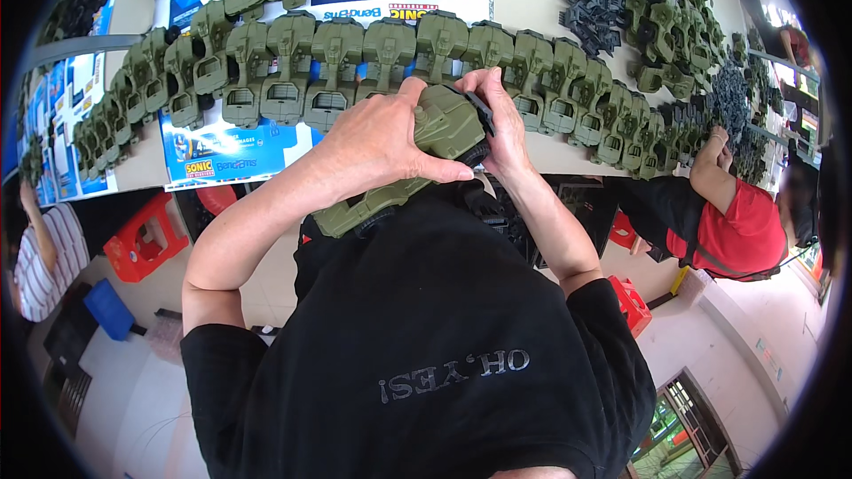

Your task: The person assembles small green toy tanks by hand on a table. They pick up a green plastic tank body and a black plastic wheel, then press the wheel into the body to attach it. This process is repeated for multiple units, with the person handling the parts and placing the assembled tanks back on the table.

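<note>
My left hand (pixel 377 137) is wrapped over an olive-green plastic toy vehicle body (pixel 441 120), its thumb stretched along the near side. At the right end of that body, my right hand (pixel 504 124) grips a dark plastic part (pixel 479 110) between thumb and fingers, up against the body; whether it is attached I cannot tell. Below my left wrist, a second green vehicle body (pixel 368 206) rests against my black shirt. Just beyond my hands, a long row of similar green bodies (pixel 335 71) lines the table (pixel 515 2).
Piles of small dark plastic parts (pixel 586 0) and more green bodies (pixel 666 31) cover the right side. Blue printed sheets (pixel 232 153) lie under the row. A person in red (pixel 732 226) works at the right, another in stripes (pixel 51 257) at the left. A red stool (pixel 146 239) stands below.
</note>
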`<state>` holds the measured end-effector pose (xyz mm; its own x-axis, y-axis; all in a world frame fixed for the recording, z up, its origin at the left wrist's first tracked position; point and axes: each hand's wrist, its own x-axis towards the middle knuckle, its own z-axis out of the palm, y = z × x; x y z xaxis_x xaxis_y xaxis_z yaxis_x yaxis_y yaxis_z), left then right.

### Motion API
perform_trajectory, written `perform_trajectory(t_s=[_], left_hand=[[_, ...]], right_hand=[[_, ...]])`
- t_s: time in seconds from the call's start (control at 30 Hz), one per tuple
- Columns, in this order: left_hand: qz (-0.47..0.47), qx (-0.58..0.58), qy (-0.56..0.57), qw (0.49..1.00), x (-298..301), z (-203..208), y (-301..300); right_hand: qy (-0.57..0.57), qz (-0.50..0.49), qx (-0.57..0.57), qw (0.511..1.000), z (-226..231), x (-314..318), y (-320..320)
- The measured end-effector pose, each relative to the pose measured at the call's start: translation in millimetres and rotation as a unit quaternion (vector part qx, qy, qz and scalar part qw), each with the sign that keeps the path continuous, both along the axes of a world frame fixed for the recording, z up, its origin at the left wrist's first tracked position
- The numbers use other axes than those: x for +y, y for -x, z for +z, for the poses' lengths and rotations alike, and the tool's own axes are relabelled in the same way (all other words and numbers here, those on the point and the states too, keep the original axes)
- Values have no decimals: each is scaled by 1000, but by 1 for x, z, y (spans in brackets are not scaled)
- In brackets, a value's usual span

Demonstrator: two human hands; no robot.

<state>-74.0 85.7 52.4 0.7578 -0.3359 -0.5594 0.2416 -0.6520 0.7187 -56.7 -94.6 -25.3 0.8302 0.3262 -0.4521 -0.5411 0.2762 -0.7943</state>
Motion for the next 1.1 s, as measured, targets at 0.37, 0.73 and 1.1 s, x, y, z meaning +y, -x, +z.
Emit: perform_trajectory(t_s=[0.37,0.73,1.1], left_hand=[[-19,-20,-38,999,-5,7,-3],[-68,-196,-79,975,-12,-9,23],[-73,-368,-98,922,-13,-4,40]], right_hand=[[94,47,-124,987,-9,-9,-7],[-3,199,156,968,23,-19,-10],[50,85,-111,989,38,5,14]])
